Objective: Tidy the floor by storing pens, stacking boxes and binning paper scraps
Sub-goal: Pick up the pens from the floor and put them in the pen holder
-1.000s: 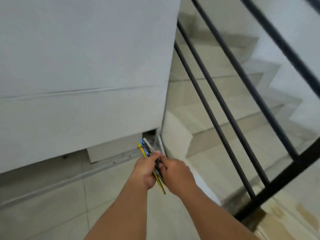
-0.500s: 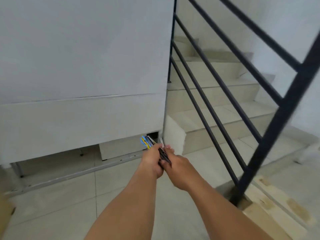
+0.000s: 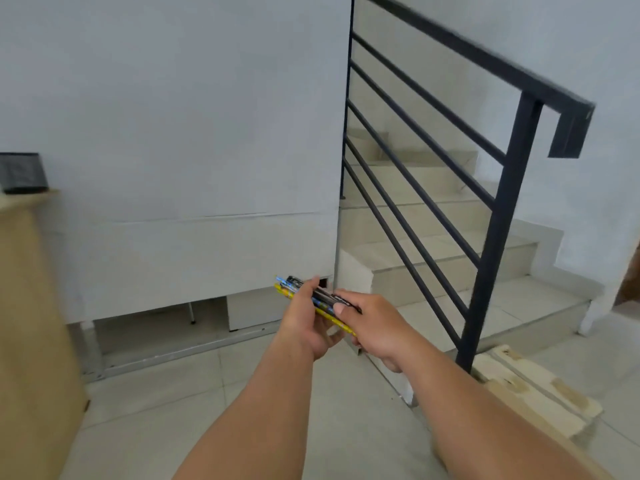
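- The left hand [image 3: 306,322] cups a bundle of pens [image 3: 313,299] from below, its fingers curled round the shafts and the thumb laid over the top. That looks like a grip meant to stop the round barrels rolling apart.
- The right hand [image 3: 375,327] pinches the near end of the same bundle between thumb and fingers, probably squaring the ends so the pens travel as one.
- The pens lie nearly level and slant up to the left, with blue, black and yellow tips poking past the left hand. They are held in the air over the floor [image 3: 166,410], touching nothing else.
- Both forearms reach forward together, so the bundle sits mid-body where either hand could take it alone.
- A black mesh holder [image 3: 20,173] stands on a tan cabinet [image 3: 31,306] at far left, well apart from the hands. It seems the likely place for the pens.
- To the right a black railing [image 3: 502,216] fences the stairs [image 3: 450,244].
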